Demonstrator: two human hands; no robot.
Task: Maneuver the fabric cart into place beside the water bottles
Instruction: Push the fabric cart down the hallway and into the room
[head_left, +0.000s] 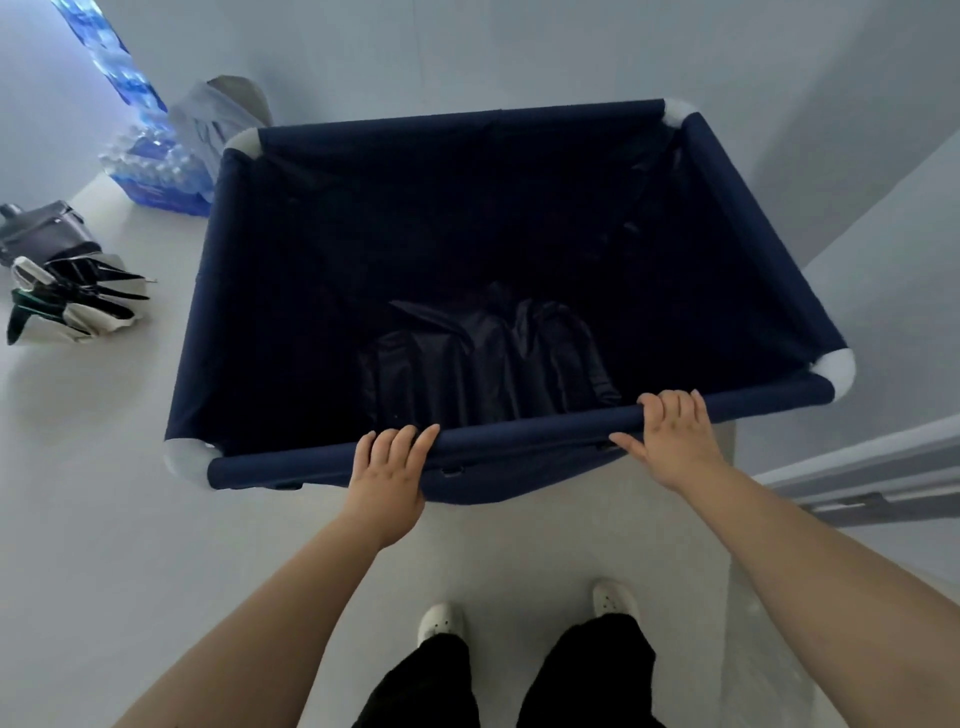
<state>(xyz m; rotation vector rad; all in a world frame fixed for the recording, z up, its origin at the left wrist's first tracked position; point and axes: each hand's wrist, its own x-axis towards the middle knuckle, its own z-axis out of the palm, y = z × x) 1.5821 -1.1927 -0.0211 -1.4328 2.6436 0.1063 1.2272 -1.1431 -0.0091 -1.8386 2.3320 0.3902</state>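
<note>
A dark blue fabric cart (753, 249) with white corner caps fills the middle of the view, with a crumpled dark liner at its bottom. My left hand (387, 467) grips the near rim bar left of centre. My right hand (672, 431) grips the same bar further right. A shrink-wrapped pack of water bottles (156, 171) lies on the floor just beyond the cart's far left corner, with more stacked packs (111, 57) rising behind it against the wall.
A grey plastic bag (208, 119) sits between the bottles and the cart's far left corner. A dark bag and folded umbrellas (72, 291) lie on the floor at left. White walls close in behind and on the right, with a door threshold (872, 483) at right.
</note>
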